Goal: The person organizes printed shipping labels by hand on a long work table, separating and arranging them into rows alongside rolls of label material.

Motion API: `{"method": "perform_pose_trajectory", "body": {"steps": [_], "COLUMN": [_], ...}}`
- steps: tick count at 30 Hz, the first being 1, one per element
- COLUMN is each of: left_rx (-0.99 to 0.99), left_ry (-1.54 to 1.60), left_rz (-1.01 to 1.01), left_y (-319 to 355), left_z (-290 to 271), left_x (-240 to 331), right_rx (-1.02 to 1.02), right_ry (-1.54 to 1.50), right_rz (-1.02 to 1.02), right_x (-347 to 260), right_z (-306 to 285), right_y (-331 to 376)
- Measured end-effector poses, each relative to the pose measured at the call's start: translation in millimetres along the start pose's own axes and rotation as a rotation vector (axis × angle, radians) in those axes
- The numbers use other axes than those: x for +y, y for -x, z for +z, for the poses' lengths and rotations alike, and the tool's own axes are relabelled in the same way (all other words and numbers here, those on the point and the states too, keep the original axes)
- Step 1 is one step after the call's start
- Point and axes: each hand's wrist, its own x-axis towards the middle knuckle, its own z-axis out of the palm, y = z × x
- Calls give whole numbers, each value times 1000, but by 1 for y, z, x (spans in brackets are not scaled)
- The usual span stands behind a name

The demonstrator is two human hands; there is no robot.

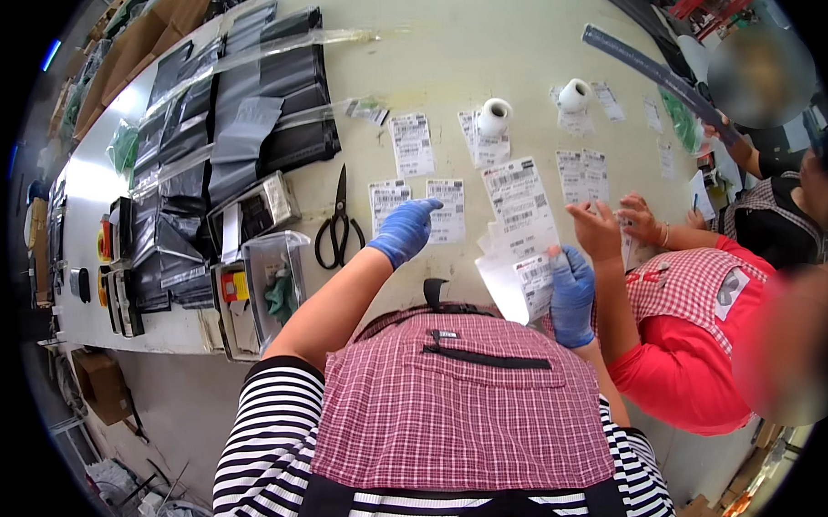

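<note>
Both my hands wear blue gloves. My left hand reaches over the table with its index finger stretched out, the fingertip at the upper left of a shipping label. Just left of that lies another label, partly under the hand. In my right hand are several printed label sheets, fanned and overlapping, gripped at their right edge with the thumb on top. Farther back is a single label. Black-handled scissors rest left of my left hand.
Black plastic mailing bags are stacked at the left under clear strips. Nearer stand a clear bin and small boxes. Two white rolls sit on labels. Close on my right, a co-worker's hands are over other labels; another person stands beyond.
</note>
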Motion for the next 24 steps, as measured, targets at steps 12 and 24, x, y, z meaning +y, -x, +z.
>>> {"method": "perform_pose_trajectory", "body": {"steps": [12, 24], "left_rx": [-396, 7], "left_ry": [1421, 1842], "left_rz": [-126, -60], "left_y": [-27, 18], "left_z": [-85, -113], "left_x": [66, 169], "right_rx": [124, -218], "right_ry": [145, -102], "right_rz": [-327, -134], "right_x": [-11, -55], "right_z": [-2, 12], "right_y": [-23, -7]}}
